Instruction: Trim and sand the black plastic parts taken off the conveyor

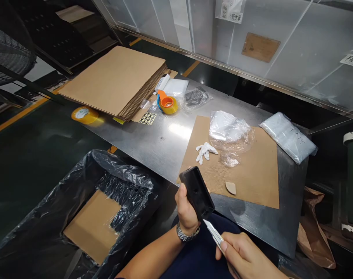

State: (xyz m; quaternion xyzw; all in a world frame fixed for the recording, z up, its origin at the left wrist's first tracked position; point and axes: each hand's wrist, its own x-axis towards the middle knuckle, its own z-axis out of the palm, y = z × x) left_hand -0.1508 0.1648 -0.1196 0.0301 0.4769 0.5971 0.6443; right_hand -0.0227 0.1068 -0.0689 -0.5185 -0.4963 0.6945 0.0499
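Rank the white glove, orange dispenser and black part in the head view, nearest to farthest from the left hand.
From the left hand:
1. Black part: held in it.
2. White glove: beyond the part, on the cardboard sheet.
3. Orange dispenser: farther back, right of the cardboard stack.

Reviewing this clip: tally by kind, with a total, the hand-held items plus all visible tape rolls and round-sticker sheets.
Black rectangular hollow part, in the left hand: 1
Silver metal utility knife, in the right hand: 1
Yellow tape rolls, one in an orange dispenser: 2
Cream sheet of round black stickers: 1
Total: 5
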